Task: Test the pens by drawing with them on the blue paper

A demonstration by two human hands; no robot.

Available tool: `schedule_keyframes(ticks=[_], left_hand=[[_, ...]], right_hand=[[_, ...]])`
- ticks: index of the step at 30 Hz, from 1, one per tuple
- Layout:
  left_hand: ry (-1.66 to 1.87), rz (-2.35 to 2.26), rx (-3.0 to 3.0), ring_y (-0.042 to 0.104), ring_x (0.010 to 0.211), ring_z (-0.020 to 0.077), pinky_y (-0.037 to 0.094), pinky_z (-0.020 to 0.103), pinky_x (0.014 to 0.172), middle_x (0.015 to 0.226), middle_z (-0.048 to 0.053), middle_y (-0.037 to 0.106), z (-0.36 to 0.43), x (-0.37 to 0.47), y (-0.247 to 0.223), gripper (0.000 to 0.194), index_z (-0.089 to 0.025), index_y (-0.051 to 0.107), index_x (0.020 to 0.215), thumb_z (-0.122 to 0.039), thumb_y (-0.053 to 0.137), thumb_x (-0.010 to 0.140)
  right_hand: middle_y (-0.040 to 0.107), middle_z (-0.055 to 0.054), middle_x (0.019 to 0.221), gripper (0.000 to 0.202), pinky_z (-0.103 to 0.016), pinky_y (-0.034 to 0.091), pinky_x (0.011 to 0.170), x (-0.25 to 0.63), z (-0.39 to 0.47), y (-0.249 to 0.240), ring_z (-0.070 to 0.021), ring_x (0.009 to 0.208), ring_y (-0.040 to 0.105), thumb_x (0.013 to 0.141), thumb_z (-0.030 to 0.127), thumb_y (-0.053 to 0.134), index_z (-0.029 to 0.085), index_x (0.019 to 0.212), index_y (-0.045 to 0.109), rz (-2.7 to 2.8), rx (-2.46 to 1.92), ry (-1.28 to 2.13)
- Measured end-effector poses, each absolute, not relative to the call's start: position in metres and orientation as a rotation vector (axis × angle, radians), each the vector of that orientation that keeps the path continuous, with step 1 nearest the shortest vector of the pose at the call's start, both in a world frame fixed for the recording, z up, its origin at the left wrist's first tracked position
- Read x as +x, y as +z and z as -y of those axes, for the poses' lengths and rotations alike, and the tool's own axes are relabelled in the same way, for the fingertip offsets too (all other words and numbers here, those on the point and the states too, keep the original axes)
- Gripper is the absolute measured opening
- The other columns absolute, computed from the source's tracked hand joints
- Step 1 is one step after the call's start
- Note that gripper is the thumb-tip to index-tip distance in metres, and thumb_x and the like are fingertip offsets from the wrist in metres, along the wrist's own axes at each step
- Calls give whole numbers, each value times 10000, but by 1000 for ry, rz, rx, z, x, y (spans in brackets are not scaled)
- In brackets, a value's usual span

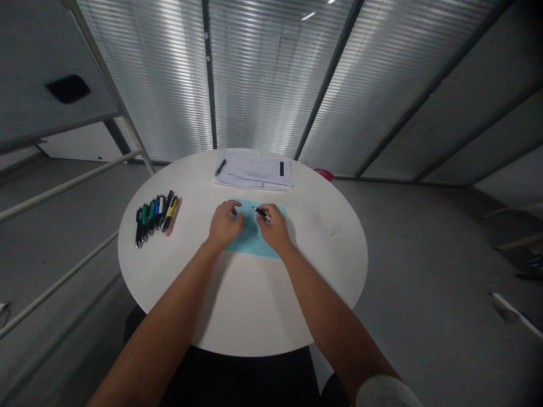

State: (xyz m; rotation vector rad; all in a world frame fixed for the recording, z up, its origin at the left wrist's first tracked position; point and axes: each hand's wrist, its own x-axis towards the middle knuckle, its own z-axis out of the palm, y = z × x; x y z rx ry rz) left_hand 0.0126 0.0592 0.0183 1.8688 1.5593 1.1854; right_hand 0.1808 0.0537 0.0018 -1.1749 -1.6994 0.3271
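A light blue sheet [253, 240] lies on the round white table [254, 305], with a few tiny dark marks on it. Over its left side rests my left hand [225, 224], thumb and index finger apart and nothing between them. My right hand [274, 226], at the sheet's right side, grips a black pen [259, 211] whose tip points up and to the left. The two hands are a short gap apart. Part of the sheet is hidden under them.
Several pens [151, 217] lie in a row at the table's left, beside a pinkish strip [173, 217]. White papers [250, 169] with a dark pen [220, 167] are at the far edge. A white metal frame [76, 189] stands left; a pink object [324, 173] shows behind the table.
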Motion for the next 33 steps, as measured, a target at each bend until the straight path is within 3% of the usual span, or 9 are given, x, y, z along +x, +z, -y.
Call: schedule_keyframes(ticks=[3, 6, 10, 17, 21, 24, 27, 33], left_hand=[[899, -1916, 2066, 568, 1064, 296, 425, 414, 919, 1070, 140, 604, -55, 9, 21, 394, -188, 624, 1155, -351, 573, 801], [586, -2038, 2099, 556, 1102, 344, 399, 462, 922, 1136, 180, 603, -52, 10, 22, 439, -190, 611, 1186, -458, 527, 848], [440, -2023, 2115, 564, 1101, 355, 378, 482, 921, 1130, 182, 654, -53, 11, 20, 399, -197, 613, 1169, -448, 476, 891], [598, -1947, 2140, 602, 1025, 344, 387, 473, 890, 1030, 174, 695, -57, 10, 14, 293, -185, 675, 1034, -342, 470, 895], [908, -1784, 1979, 635, 913, 262, 427, 386, 847, 950, 115, 712, -60, 11, 13, 242, -196, 682, 983, -325, 506, 876], [1177, -1576, 1805, 627, 787, 188, 451, 313, 781, 889, 70, 708, -60, 17, 13, 212, -186, 674, 942, -316, 526, 864], [1345, -1387, 1650, 601, 721, 153, 461, 286, 739, 840, 49, 693, -58, 25, 13, 196, -173, 670, 902, -321, 557, 841], [1387, -1178, 1284, 533, 579, 108, 438, 249, 583, 727, 12, 633, -60, 32, 16, 205, -158, 669, 867, -329, 638, 759]], right_hand=[[632, -54, 975, 160, -341, 509, 847, 182, -55, 1, -187, 930, 603, 840, 225, 523, 223, 984, 593, 1682, -1196, 313], [634, -56, 987, 167, -344, 512, 856, 182, -55, -1, -189, 943, 607, 838, 214, 523, 220, 987, 598, 1705, -1194, 322], [637, -61, 995, 174, -352, 521, 856, 182, -56, -2, -191, 936, 615, 834, 210, 524, 219, 989, 603, 1721, -1205, 336], [640, -56, 988, 177, -351, 528, 845, 182, -57, -3, -191, 933, 618, 827, 202, 528, 229, 982, 611, 1727, -1218, 338], [635, -59, 1004, 242, -346, 527, 826, 182, -57, -4, -197, 931, 615, 833, 212, 542, 229, 1066, 605, 1707, -1240, 330], [622, -66, 1046, 321, -342, 523, 812, 183, -57, -3, -203, 942, 610, 856, 275, 576, 235, 1175, 581, 1684, -1249, 310], [609, -71, 1079, 276, -341, 516, 846, 183, -56, 0, -200, 976, 603, 923, 381, 527, 245, 1151, 605, 1728, -1192, 307], [615, -64, 1042, 307, -338, 510, 868, 182, -55, 1, -188, 960, 608, 973, 437, 443, 259, 1121, 645, 1766, -1172, 327]])
